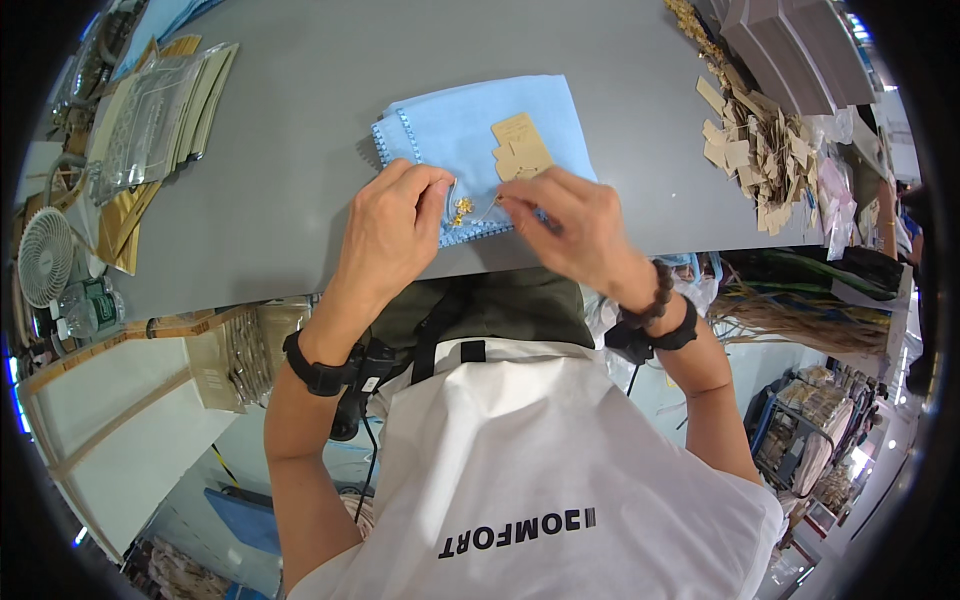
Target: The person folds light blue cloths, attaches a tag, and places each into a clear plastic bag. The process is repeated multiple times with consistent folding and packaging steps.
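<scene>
A folded light blue cloth [480, 112] with lace-like edging lies on the grey table. On its upper right part rests a tan cardboard tag [521, 146] with notched edges. A small gold flower-shaped ornament [464, 205] on a thin cord lies on the cloth between my hands. My left hand [401, 217] pinches one end of the cord between thumb and forefinger. My right hand [574, 221], a little blurred, pinches the other end, near a small gold-coloured piece, below the tag. My right palm and its lower fingers are partly hidden.
Stacked cards in clear sleeves [161, 112] lie at the left, near a small white fan [45, 257] and plastic bottles [96, 313]. At the right are a heap of tan tags [765, 154] and a tall stack of grey boards [795, 56]. The table's front edge runs below my hands.
</scene>
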